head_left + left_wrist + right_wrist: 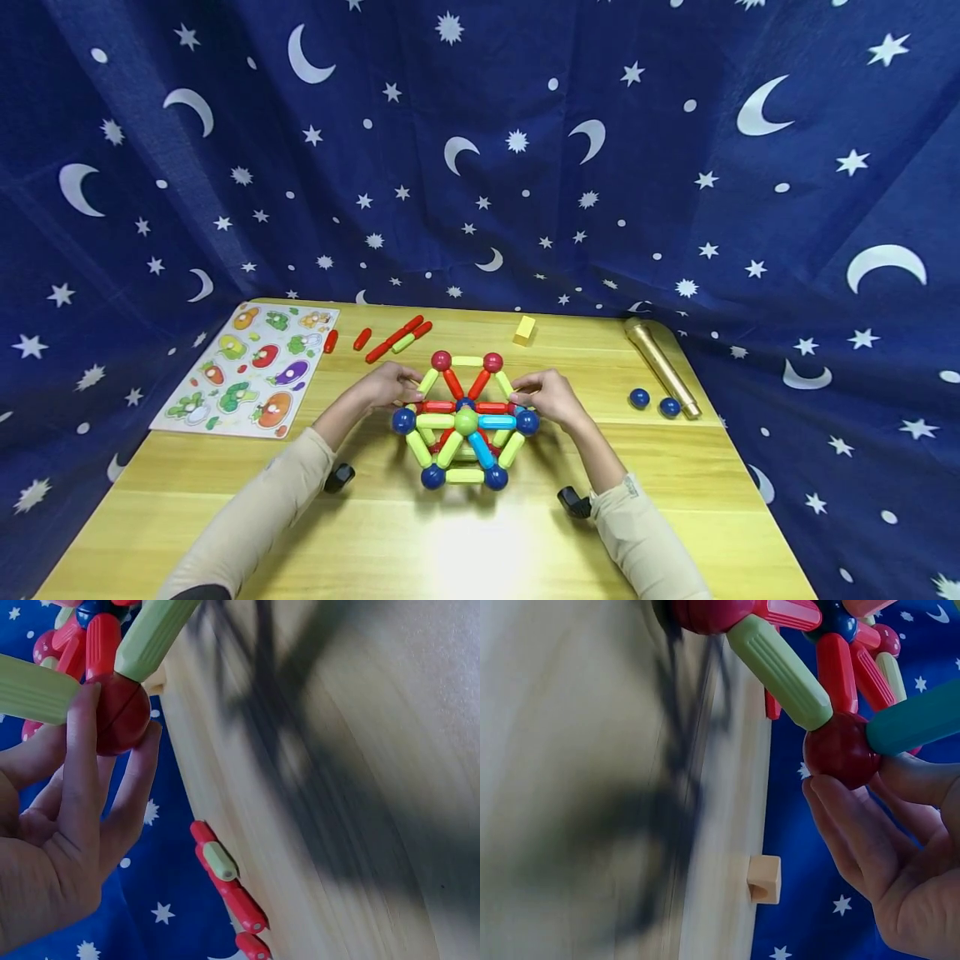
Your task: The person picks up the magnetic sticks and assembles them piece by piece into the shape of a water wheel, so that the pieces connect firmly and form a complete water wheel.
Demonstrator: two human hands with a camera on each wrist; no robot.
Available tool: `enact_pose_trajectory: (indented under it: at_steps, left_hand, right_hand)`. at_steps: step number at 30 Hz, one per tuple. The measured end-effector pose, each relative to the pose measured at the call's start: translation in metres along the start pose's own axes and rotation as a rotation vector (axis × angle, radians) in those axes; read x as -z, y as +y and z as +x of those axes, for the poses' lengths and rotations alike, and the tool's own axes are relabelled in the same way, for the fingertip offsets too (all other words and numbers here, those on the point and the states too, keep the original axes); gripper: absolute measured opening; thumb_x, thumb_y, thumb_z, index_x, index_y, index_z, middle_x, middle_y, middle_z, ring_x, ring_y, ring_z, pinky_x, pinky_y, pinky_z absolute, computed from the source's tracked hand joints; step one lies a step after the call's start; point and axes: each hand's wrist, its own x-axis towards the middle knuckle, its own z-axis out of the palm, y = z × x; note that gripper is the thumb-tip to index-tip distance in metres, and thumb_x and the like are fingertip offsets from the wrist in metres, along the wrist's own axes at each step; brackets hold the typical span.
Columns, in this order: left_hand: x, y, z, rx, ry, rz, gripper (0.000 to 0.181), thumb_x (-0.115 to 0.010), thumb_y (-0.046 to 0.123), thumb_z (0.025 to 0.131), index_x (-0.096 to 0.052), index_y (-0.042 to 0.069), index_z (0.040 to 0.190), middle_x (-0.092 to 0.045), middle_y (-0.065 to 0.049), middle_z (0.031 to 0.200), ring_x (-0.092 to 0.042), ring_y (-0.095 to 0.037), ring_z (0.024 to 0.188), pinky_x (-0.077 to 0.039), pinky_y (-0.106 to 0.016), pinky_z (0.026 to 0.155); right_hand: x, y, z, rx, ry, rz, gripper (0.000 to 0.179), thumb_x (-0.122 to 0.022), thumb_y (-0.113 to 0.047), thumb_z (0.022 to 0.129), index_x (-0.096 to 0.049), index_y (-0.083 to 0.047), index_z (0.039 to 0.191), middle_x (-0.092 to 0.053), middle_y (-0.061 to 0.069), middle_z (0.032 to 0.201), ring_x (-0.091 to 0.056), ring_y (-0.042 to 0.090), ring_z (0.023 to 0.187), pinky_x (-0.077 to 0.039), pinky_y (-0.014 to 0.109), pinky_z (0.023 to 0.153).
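Note:
Between both hands is a wheel-shaped structure of magnetic balls and rods [467, 420], with yellow-green, red and light blue rods joined by blue, red and green balls. My left hand [386, 387] holds its left side; in the left wrist view, fingers and thumb pinch a red ball [124, 720] where rods meet. On the opposite side, my right hand [551, 396] pinches another red ball [844, 750], which joins a blue, a red and a yellow-green rod. The structure seems raised off the table, its shadow lying apart from it in the wrist views.
Loose red rods [386, 342] and a yellow-green rod [403, 342] lie at the back left, beside a vegetable picture board [251, 367]. A yellow block [524, 330] stands at the back. To the right are two blue balls [639, 398] and a gold tube [663, 367].

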Motion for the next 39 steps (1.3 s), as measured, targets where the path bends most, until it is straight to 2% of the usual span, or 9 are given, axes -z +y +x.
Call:
enact_pose_trajectory:
  at_steps: [6, 12, 18, 23, 30, 35, 39]
  left_hand:
    - [-0.005, 0.002, -0.006, -0.019, 0.057, 0.005, 0.041, -0.067, 0.006, 0.090, -0.058, -0.003, 0.128, -0.066, -0.017, 0.107, -0.064, -0.019, 0.086, -0.058, -0.034, 0.069]
    - [-0.008, 0.003, -0.015, -0.047, 0.092, 0.010, 0.040, -0.067, 0.006, 0.090, -0.059, -0.002, 0.128, -0.065, -0.021, 0.112, -0.065, -0.019, 0.083, -0.059, -0.035, 0.066]
    - [-0.012, 0.006, -0.024, -0.072, 0.112, 0.014, 0.041, -0.068, 0.003, 0.089, -0.059, -0.003, 0.128, -0.065, -0.021, 0.110, -0.065, -0.017, 0.079, -0.059, -0.036, 0.064]
    - [-0.013, 0.007, -0.028, -0.099, 0.134, 0.050, 0.042, -0.069, 0.003, 0.087, -0.059, -0.003, 0.127, -0.067, -0.021, 0.110, -0.066, -0.016, 0.078, -0.059, -0.037, 0.064]
    - [-0.016, 0.009, -0.030, -0.147, 0.196, 0.074, 0.036, -0.071, 0.003, 0.085, -0.065, -0.001, 0.121, -0.069, -0.019, 0.109, -0.068, -0.019, 0.084, -0.059, -0.032, 0.064]
    - [-0.018, 0.011, -0.031, -0.214, 0.234, 0.135, 0.035, -0.073, 0.004, 0.083, -0.068, 0.003, 0.118, -0.071, -0.016, 0.107, -0.069, -0.022, 0.089, -0.059, -0.029, 0.066]
    - [-0.018, 0.010, -0.031, -0.268, 0.243, 0.173, 0.034, -0.074, 0.006, 0.083, -0.069, 0.003, 0.117, -0.072, -0.015, 0.106, -0.069, -0.023, 0.093, -0.059, -0.030, 0.071]
  right_hand:
    - [-0.002, 0.001, -0.008, -0.003, 0.027, 0.058, 0.022, -0.075, -0.013, 0.084, -0.075, -0.004, 0.104, -0.075, 0.013, 0.094, -0.069, 0.016, 0.073, -0.057, 0.027, 0.060]
    - [-0.004, 0.000, -0.017, 0.015, 0.078, 0.081, 0.019, -0.076, -0.013, 0.084, -0.076, -0.007, 0.102, -0.076, 0.013, 0.091, -0.071, 0.019, 0.073, -0.057, 0.027, 0.058]
    - [-0.006, -0.003, -0.026, 0.061, 0.109, 0.082, 0.018, -0.077, -0.011, 0.082, -0.076, -0.006, 0.100, -0.076, 0.014, 0.090, -0.071, 0.014, 0.073, -0.057, 0.024, 0.061]
    - [-0.005, -0.003, -0.030, 0.103, 0.156, 0.017, 0.018, -0.078, -0.014, 0.081, -0.077, -0.009, 0.098, -0.077, 0.009, 0.091, -0.073, 0.019, 0.082, -0.055, 0.024, 0.067]
    - [-0.004, -0.004, -0.033, 0.136, 0.211, -0.042, 0.019, -0.079, -0.017, 0.080, -0.078, -0.013, 0.098, -0.077, 0.004, 0.093, -0.071, 0.025, 0.093, -0.053, 0.033, 0.076]
    - [-0.005, -0.002, -0.033, 0.164, 0.252, -0.046, 0.020, -0.079, -0.018, 0.081, -0.077, -0.011, 0.100, -0.077, 0.004, 0.090, -0.071, 0.024, 0.094, -0.053, 0.044, 0.081]
    - [-0.004, 0.001, -0.033, 0.195, 0.270, -0.031, 0.022, -0.079, -0.017, 0.081, -0.077, -0.009, 0.101, -0.077, 0.007, 0.091, -0.071, 0.028, 0.098, -0.051, 0.049, 0.086]
